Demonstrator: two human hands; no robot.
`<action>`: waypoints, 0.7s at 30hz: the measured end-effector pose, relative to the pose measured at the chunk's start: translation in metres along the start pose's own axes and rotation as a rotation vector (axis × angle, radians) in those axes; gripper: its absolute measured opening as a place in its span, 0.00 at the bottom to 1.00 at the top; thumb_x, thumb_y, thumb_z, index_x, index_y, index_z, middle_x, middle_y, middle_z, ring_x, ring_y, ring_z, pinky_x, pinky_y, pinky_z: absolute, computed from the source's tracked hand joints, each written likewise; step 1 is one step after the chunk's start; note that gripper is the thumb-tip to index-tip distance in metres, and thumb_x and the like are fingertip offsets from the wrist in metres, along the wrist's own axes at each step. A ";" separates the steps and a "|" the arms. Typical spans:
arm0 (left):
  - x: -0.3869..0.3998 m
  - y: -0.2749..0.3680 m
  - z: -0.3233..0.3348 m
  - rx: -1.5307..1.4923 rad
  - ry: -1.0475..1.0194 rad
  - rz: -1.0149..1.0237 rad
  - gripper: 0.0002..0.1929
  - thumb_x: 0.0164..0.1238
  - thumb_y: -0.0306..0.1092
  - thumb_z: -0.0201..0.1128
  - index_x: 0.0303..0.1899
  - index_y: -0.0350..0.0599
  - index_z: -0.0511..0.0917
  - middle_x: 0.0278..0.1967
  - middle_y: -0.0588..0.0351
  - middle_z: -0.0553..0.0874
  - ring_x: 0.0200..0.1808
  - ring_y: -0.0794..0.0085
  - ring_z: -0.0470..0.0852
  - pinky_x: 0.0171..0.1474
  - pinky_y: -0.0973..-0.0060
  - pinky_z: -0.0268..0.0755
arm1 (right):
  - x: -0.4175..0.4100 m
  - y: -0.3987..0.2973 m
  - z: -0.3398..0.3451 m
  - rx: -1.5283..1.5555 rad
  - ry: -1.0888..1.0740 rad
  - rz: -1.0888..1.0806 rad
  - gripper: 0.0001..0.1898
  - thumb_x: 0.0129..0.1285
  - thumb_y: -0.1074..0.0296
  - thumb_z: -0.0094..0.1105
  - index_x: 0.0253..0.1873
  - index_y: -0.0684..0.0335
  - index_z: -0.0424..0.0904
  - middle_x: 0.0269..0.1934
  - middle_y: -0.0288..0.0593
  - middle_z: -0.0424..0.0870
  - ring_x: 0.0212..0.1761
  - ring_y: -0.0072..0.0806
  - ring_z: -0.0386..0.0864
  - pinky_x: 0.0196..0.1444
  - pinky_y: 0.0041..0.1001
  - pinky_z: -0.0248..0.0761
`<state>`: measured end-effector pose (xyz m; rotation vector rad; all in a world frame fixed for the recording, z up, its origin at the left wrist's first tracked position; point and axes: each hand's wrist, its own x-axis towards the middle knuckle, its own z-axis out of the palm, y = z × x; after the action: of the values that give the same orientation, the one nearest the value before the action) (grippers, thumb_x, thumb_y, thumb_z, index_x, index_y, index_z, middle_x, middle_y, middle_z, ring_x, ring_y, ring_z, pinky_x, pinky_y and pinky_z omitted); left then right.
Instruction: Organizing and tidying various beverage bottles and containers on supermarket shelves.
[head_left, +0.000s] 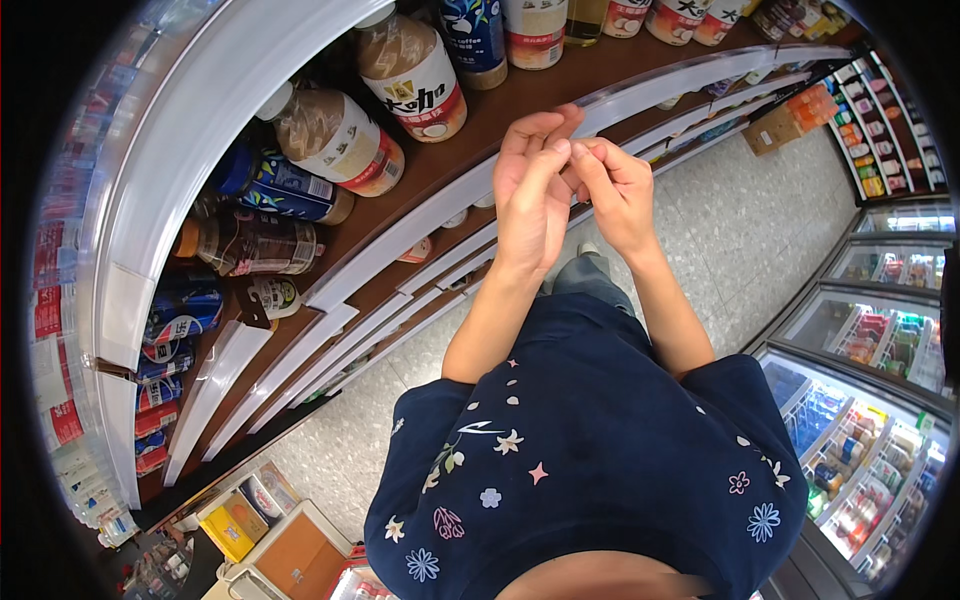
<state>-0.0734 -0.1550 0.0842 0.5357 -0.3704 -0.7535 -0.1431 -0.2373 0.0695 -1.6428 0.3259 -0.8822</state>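
Note:
Both hands are raised in front of the shelf edge and meet at the fingertips. My left hand (531, 195) has its palm turned up and fingers loosely curled, its thumb near the other thumb. My right hand (616, 187) has its thumb and forefinger pinched together beside it. Whether something small lies between the fingertips cannot be told. Nearest on the shelf stand a large bottle of brown drink with a white and red label (420, 90), a similar bottle (349, 142) and a dark blue bottle (289, 184).
White price rails (420, 217) edge the stacked shelves at the left. Blue cans (180, 307) stand at the lower left. Grey tiled floor (705, 225) runs between the shelves and glass-door drink coolers (862, 450). Cartons (776, 127) sit on the floor at the far end.

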 end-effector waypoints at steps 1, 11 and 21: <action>0.000 -0.001 0.000 0.003 -0.007 -0.004 0.13 0.69 0.23 0.56 0.53 0.43 0.72 0.60 0.49 0.74 0.67 0.65 0.70 0.58 0.71 0.69 | 0.000 0.001 0.000 0.022 0.005 0.003 0.10 0.71 0.68 0.59 0.40 0.68 0.83 0.21 0.31 0.77 0.23 0.13 0.71 0.25 0.19 0.66; 0.000 -0.007 0.001 0.026 -0.002 -0.026 0.17 0.65 0.19 0.63 0.54 0.43 0.71 0.60 0.50 0.75 0.66 0.68 0.71 0.61 0.73 0.69 | 0.000 0.008 -0.003 -0.102 0.025 -0.092 0.14 0.74 0.69 0.49 0.37 0.69 0.82 0.21 0.33 0.77 0.20 0.13 0.69 0.23 0.17 0.62; 0.002 -0.006 -0.003 0.062 0.005 -0.014 0.14 0.68 0.22 0.60 0.53 0.42 0.72 0.60 0.48 0.75 0.65 0.64 0.72 0.62 0.67 0.71 | -0.002 0.015 -0.002 0.046 -0.017 0.065 0.12 0.75 0.66 0.51 0.40 0.66 0.81 0.24 0.30 0.78 0.23 0.12 0.68 0.24 0.16 0.60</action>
<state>-0.0742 -0.1589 0.0781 0.5991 -0.3867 -0.7562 -0.1424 -0.2418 0.0551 -1.5879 0.3429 -0.8202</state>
